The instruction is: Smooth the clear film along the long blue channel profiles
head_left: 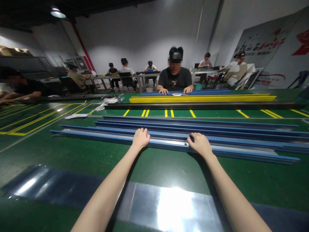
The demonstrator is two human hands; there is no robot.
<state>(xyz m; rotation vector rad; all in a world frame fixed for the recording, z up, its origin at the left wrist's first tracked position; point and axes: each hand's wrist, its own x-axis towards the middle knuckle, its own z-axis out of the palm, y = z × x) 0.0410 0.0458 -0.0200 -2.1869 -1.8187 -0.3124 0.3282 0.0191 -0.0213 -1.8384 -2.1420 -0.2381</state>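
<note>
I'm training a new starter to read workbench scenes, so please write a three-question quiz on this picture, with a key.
1. Open question: What do the wearer's left hand and right hand both touch?

2. True or false: The yellow profile lies farther from the wearer than the long black profile.

3. Fill in the blank: The stripes marked on the green table are ____.

Key: 1. The nearest blue channel. 2. True. 3. Yellow.

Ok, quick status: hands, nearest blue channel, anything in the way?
Left hand and right hand on nearest blue channel; grip unclear. More blue channels close behind. Glossy strip on near side.
</note>
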